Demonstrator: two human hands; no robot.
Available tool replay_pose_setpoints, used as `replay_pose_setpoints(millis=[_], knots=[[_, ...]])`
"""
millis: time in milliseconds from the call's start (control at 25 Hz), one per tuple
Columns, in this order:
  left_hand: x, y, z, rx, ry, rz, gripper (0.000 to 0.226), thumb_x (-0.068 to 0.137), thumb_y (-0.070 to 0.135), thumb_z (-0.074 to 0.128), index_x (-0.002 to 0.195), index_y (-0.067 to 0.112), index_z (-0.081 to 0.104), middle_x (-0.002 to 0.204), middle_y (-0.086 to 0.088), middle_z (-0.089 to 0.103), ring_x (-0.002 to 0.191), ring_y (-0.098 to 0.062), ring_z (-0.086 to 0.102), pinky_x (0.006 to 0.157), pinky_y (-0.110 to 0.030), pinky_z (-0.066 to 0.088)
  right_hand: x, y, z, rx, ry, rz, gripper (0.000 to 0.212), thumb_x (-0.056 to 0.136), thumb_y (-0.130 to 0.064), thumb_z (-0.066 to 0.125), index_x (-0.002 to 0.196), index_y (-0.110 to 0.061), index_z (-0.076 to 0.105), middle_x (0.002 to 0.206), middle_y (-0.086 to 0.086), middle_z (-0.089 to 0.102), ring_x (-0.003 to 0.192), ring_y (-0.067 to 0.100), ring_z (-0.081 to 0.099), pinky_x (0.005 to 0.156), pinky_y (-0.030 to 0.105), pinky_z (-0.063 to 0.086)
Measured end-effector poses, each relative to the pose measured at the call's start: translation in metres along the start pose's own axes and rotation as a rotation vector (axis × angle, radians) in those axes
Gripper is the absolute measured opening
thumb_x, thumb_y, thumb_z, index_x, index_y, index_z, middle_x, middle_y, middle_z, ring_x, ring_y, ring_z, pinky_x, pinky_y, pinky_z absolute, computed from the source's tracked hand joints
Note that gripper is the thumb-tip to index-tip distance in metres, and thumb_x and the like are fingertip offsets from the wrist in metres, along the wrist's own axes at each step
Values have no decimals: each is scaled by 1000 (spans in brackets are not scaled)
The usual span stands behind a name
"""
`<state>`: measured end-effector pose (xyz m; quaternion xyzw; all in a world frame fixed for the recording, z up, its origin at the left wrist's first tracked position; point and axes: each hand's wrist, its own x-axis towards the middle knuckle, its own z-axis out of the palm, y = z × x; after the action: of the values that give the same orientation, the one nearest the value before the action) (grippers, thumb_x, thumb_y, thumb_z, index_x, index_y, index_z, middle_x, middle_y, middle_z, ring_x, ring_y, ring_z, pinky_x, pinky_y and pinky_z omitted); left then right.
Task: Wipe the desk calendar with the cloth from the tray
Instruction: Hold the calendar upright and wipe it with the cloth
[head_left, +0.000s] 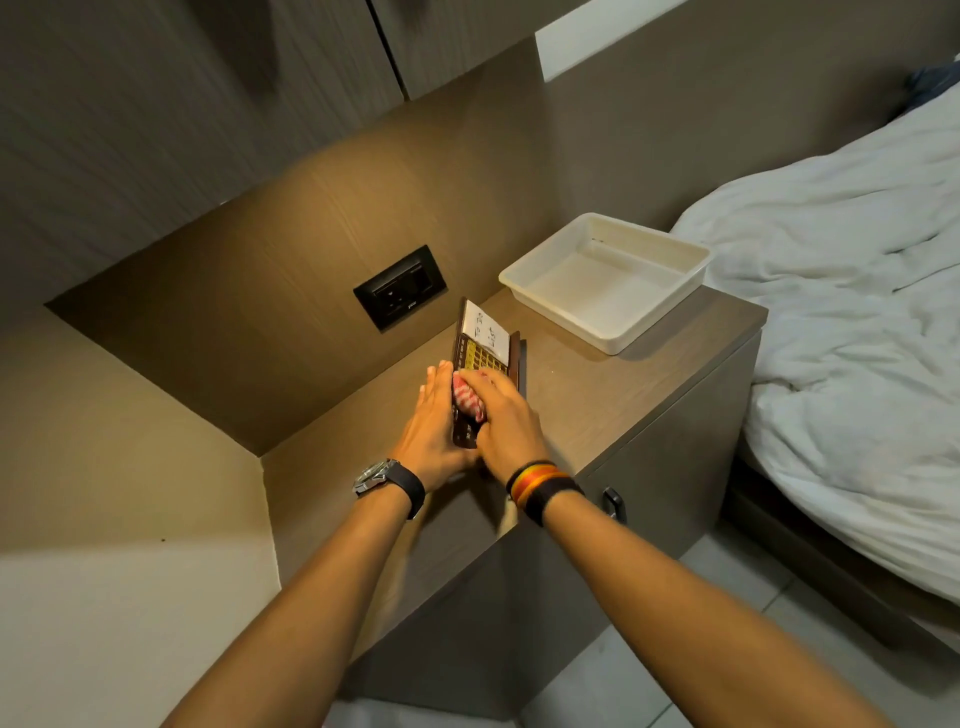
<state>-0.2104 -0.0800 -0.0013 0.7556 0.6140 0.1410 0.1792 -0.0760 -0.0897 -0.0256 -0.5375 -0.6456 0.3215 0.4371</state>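
Right hand (501, 415), bunching the red-and-white cloth (469, 399), rubs the desk calendar (484, 353) steadied by flat left hand (434, 428); upper pages next.

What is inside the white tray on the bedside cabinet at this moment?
The white tray shows a bare bottom; nothing lies in it. The cloth is out, pressed on the desk calendar under the right hand. Its near wall hides a thin strip of the bottom.

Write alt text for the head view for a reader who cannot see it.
A person's right hand presses a red-and-white cloth on a desk calendar, steadied by the left hand, on a bedside cabinet. An empty white tray sits behind, beside a bed.
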Motion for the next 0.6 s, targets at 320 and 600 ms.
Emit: replay_pose_setpoints(millis=[320,600], knots=[[8,2,0,-21,35,-22,128,75,34,87,161,11,-4,171,-14,-2,157,-27,-11,127,-42,-5,11,7,1,10,-67,31,71,86,11,50,147,-25,50,156,3,41,144,26,40,116,43,41],[21,0,-4,87,-41,8,142,66,29,93,160,8,-10,171,-15,-7,156,-27,-14,126,-42,-9,-33,39,-1,47,-104,-6,82,85,17,49,150,-33,46,159,-2,39,146,20,36,119,36,34]])
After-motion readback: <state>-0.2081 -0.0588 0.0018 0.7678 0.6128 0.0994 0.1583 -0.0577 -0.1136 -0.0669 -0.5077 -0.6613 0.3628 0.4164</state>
